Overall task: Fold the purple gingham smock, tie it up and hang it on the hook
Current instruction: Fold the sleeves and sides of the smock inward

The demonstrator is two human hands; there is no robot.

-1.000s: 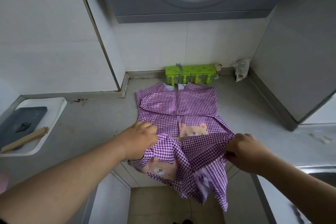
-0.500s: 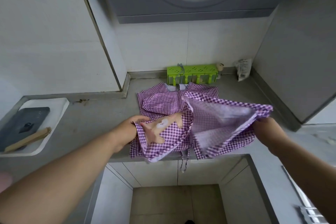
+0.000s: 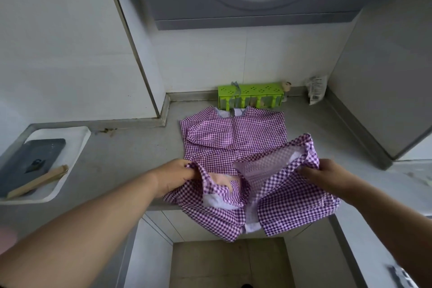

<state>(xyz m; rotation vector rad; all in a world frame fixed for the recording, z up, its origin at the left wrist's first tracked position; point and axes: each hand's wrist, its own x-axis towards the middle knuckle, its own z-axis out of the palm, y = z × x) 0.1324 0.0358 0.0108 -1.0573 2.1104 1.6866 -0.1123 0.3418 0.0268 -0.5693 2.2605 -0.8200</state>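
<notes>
You are in the folding step, I judge: the lower part of the smock (image 3: 233,147) is bunched up in your two hands and nothing is tied or hung yet.

Nearest you, the hem spills over the front edge of the tabletop (image 3: 121,159) and hangs down toward the floor, with pale lining showing where the cloth has turned over. Your left hand (image 3: 174,176) grips the left side of that gathered hem; its fingers (image 3: 190,172) curl into the fabric, partly hidden by a fold, just beside the peach bear patch. Your right hand (image 3: 327,174) holds the right side, fingers tucked under a raised flap that shows its lighter inside. How tightly that hand pinches I cannot tell, since the cloth covers the fingertips.

Farther off, the upper body of the smock lies flat on the tabletop with its neckline touching the green rack (image 3: 251,98) at the wall.

The next move, as I see it, calls for carrying both held sides up and away from you, laying the hem over the flat chest panel. Keep the two hands level so the fold lands square, and lift the hanging part clear of the edge first. No hook can be made out here.
</notes>
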